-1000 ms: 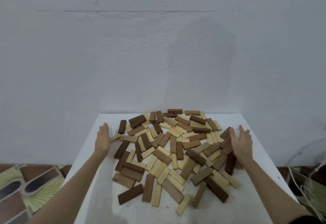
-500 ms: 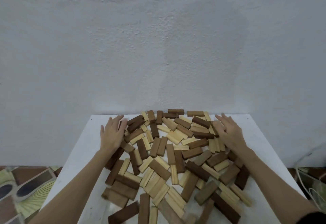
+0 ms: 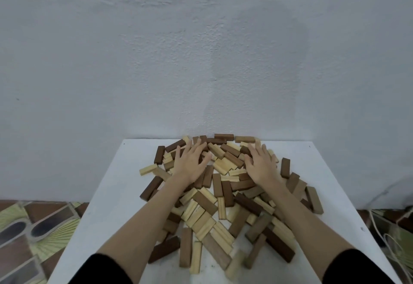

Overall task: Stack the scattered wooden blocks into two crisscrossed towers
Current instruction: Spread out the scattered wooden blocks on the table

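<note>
A pile of light and dark wooden blocks point(image 3: 220, 196) lies scattered flat over the middle of a white table point(image 3: 116, 194). No tower stands. My left hand point(image 3: 192, 163) rests palm down on the far left part of the pile, fingers spread. On the far right part lies my right hand point(image 3: 260, 164), also palm down with fingers spread. Neither hand grips a block. Blocks under the palms are hidden.
A pale blue wall point(image 3: 201, 60) rises right behind the table's far edge. Patterned floor point(image 3: 33, 234) shows at the left, and white cables point(image 3: 393, 239) lie on the floor at the right. Bare table surface flanks the pile on both sides.
Both hands have moved inward from the pile's outer sides onto its far part and now lie flat on the blocks. Some blocks have shifted; the pile looks tighter at the back.
</note>
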